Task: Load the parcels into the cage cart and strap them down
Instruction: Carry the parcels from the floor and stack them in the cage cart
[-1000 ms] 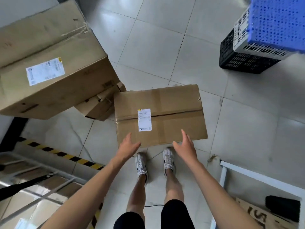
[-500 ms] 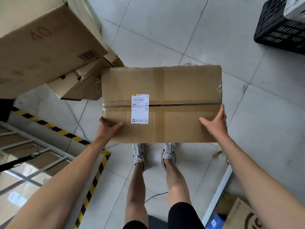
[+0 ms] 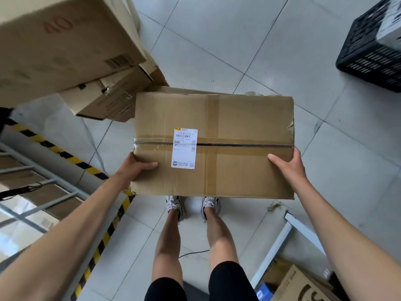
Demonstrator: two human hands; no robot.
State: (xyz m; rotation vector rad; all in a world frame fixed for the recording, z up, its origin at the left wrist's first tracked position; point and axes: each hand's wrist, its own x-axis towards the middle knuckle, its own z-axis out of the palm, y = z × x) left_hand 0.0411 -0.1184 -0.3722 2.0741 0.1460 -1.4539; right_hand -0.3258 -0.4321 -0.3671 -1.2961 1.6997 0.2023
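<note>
At nine o'clock the cage cart's [image 3: 71,193] grey bars are showing beside a yellow-black floor stripe [image 3: 76,159]. The left hand [image 3: 136,168] is gripping the parcel's [image 3: 238,166] left edge, thumb lying on top. The parcel is hanging at centre over the shoes [image 3: 173,205], white label [image 3: 184,148] facing up. The right hand [image 3: 288,166] is clasping its right edge. A black crate [image 3: 368,53] is standing at two o'clock.

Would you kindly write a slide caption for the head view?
Left hand and right hand hold a taped, labelled cardboard parcel by its side edges.
</note>
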